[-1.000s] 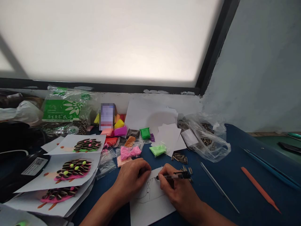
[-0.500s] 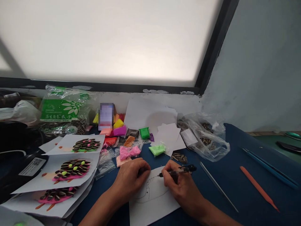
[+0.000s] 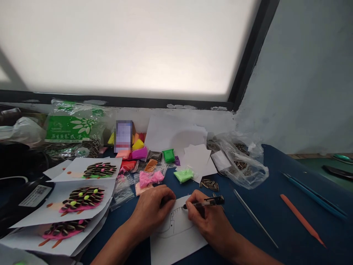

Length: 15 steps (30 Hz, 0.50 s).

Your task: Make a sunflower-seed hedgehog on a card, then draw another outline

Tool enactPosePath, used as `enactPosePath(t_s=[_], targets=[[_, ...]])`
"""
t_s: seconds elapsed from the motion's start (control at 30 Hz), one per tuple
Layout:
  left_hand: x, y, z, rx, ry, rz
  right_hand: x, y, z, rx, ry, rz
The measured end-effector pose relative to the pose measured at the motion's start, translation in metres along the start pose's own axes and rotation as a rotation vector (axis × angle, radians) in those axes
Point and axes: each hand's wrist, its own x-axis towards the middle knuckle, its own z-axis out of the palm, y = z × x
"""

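A black pen (image 3: pixel 213 201) is gripped in my right hand (image 3: pixel 211 219), its tip touching a white sheet of paper (image 3: pixel 176 250). Dark lines on that sheet form a partial outline with a zigzag edge, a small dot and a long curve below. My left hand (image 3: pixel 154 206) rests on the sheet's upper left edge, loosely curled, with a gap between thumb and fingers and nothing visible inside. Just beyond the sheet lie a small pile of striped sunflower seeds (image 3: pixel 209 184) and a light green clay packet (image 3: pixel 184 175).
Sheets with seed-and-clay hedgehogs (image 3: pixel 82 197) overlap at left. Behind are colored clay packets (image 3: pixel 139 153), a green seed bag (image 3: pixel 67 127) and blank paper (image 3: pixel 172 130). To the right lie a clear bag of seeds (image 3: pixel 242 165), a metal rod (image 3: pixel 255 218), an orange tool (image 3: pixel 302 219) and blue tweezers (image 3: pixel 314 197).
The pen tip has shifted slightly left along the zigzag line, my right hand moving with it. My left hand stays in place on the paper.
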Motion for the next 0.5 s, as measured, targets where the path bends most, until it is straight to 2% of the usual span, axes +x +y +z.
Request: enactPosePath(t_s=[0.5], targets=[[0.0005, 0.0002, 0.0007, -0.004, -0.003, 0.003, 0.0004, 0.0025, 0.0005, -0.024, 0.0, -0.015]])
